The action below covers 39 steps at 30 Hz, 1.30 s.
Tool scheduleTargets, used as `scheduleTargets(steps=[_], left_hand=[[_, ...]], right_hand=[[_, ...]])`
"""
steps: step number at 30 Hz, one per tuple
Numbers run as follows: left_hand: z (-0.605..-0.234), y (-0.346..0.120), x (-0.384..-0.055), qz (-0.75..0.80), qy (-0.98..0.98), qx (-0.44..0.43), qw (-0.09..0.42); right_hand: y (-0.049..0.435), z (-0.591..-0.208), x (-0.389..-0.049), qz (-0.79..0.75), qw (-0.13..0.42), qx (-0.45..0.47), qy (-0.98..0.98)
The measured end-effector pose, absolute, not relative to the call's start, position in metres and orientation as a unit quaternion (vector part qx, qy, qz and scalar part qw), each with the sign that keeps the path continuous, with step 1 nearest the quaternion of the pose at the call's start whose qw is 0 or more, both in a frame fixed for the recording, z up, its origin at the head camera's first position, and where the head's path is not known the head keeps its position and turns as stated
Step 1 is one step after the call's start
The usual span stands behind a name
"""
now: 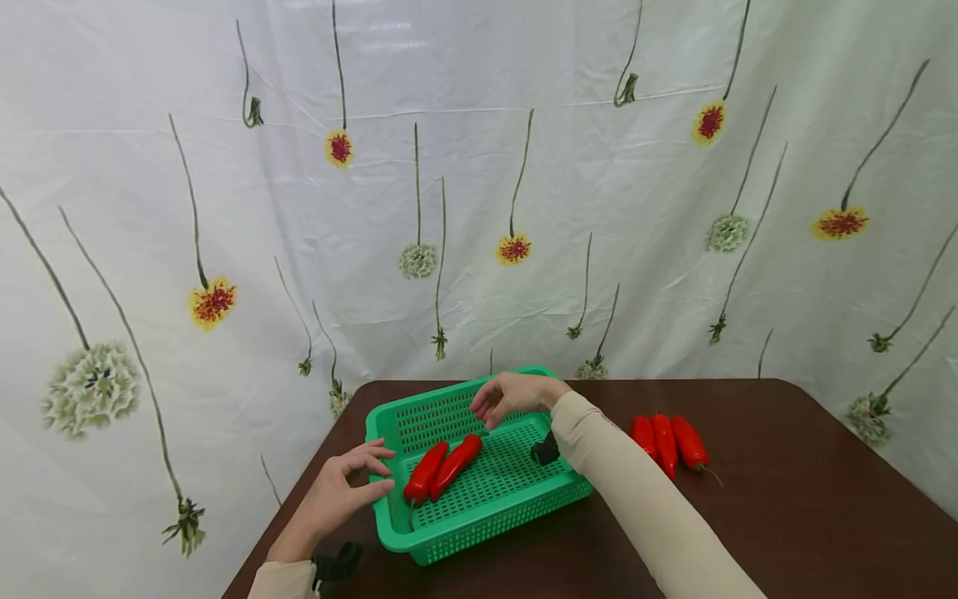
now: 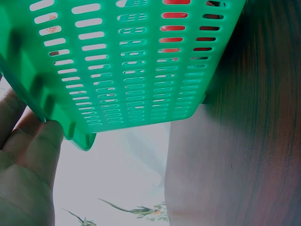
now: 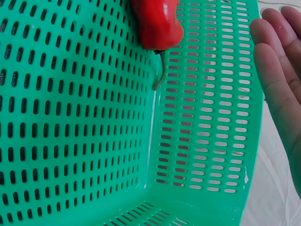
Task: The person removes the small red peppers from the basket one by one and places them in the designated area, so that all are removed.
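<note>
A green slotted plastic basket [image 1: 494, 499] holds two red chili peppers, a left one [image 1: 426, 472] and a right one [image 1: 457, 466], side by side toward its left end. My left hand [image 1: 337, 491] is at the basket's left rim, thumb and fingers spread apart, with the thumb tip right at the rim in the left wrist view. Over the basket's far side is my right hand [image 1: 516, 394], its fingers loosely bent and holding nothing. The right wrist view catches the stem end of a red pepper [image 3: 160, 26] against the basket floor.
Three more red peppers [image 1: 664, 443] lie together on the dark wooden table [image 1: 786, 466], right of the basket and partly behind my right sleeve [image 1: 636, 491]. Behind the table hangs a white flower-patterned cloth [image 1: 464, 191].
</note>
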<state>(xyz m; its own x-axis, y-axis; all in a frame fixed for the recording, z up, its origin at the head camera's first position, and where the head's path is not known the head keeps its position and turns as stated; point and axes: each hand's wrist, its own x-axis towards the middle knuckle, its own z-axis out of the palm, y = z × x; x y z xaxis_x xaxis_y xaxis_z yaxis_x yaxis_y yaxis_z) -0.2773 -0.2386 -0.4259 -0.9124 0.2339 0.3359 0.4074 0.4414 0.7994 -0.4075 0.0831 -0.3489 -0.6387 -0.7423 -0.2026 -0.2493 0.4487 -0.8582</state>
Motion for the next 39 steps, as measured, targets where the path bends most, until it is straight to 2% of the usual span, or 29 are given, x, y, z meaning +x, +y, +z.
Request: scheduleTargets(steps=[24,39], left_hand=[[-0.427,-0.239,-0.278,-0.489,-0.845,-0.197,0.093],[-0.427,-0.239,-0.277,-0.481,-0.850,-0.190,0.096]], right_hand=[[0.071,-0.369,-0.418,-0.409,0.298,-0.295,0.810],[0.058,-0.376,-0.423,-0.314,0.257,-0.296,0.865]])
